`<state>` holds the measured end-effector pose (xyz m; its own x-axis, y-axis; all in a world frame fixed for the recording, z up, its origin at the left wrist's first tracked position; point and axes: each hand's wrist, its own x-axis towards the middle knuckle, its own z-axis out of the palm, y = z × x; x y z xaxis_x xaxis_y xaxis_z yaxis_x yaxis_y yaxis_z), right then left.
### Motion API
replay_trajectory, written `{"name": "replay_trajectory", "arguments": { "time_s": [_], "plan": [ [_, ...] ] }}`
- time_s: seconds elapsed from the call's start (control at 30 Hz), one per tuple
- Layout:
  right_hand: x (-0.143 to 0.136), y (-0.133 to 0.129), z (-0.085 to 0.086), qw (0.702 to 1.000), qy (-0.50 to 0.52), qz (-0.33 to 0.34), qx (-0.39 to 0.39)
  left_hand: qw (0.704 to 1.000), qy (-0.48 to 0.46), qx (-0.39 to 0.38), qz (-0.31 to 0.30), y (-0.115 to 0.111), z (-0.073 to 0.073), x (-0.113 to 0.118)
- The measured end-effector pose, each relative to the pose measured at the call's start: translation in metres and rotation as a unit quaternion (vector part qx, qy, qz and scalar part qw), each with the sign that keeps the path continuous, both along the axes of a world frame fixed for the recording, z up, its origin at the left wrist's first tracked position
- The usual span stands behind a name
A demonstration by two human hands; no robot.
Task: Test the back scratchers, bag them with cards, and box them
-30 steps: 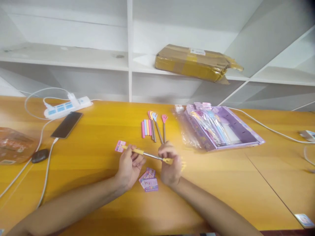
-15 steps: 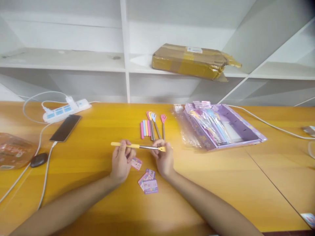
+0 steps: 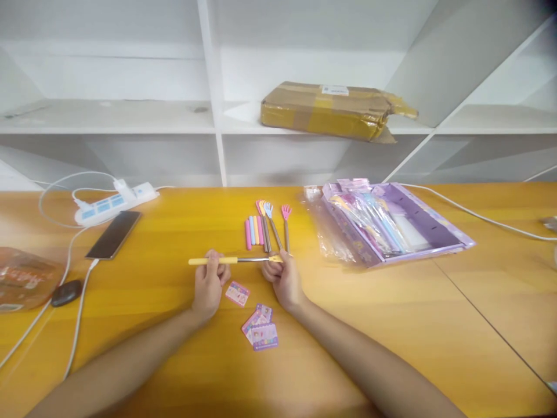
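A yellow back scratcher (image 3: 252, 259) with a metal shaft lies level between both hands. My left hand (image 3: 209, 287) pinches its yellow handle, and my right hand (image 3: 285, 284) is closed on the claw end, partly covering it. Beyond the hands, several back scratcher heads on metal shafts, among them a blue one (image 3: 268, 210) and a pink one (image 3: 286, 212), lie on the table. Beside them sits a row of coloured handle tubes (image 3: 254, 232). Near my left hand is a small printed card (image 3: 237, 294); closer to me, more cards (image 3: 265, 336) overlap in a pile.
At the right, a purple box (image 3: 435, 232) holds plastic-wrapped items, with clear wrapping (image 3: 331, 238) beside it. At the left are a phone (image 3: 114, 234), a power strip (image 3: 117, 203), a dark mouse-like object (image 3: 67, 292) and an orange bag (image 3: 26, 278). A taped carton (image 3: 322, 110) rests on the shelf.
The view has shifted slightly. Both hands keep hold of the back scratcher; more of its metal shaft shows, and the right hand's fingers have shifted at the claw end.
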<state>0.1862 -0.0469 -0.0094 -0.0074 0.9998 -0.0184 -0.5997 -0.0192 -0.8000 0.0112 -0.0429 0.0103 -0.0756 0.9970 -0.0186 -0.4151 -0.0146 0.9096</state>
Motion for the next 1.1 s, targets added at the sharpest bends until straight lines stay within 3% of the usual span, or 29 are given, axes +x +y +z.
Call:
{"name": "replay_trajectory", "arguments": {
  "time_s": [0.17,0.53,0.8,0.93,1.1],
  "plan": [
    [-0.001,0.002,0.003,1.000,0.016,-0.026,-0.003,1.000,0.009,0.001,0.008,0.002,-0.002,0.000],
    [0.001,0.005,0.003,0.995,0.036,-0.091,-0.017,0.997,-0.013,0.015,-0.071,-0.007,-0.003,0.002],
    [0.002,0.009,0.005,0.977,-0.037,-0.205,-0.049,0.999,-0.021,-0.050,-0.006,-0.001,-0.004,0.001],
    [0.047,0.014,0.022,0.945,-0.026,-0.320,-0.060,0.996,-0.044,-0.069,0.045,0.017,0.007,-0.010],
    [0.170,-0.010,0.059,0.842,0.077,-0.531,-0.060,0.992,-0.054,-0.051,0.105,0.053,0.026,-0.034]
  ]
}}
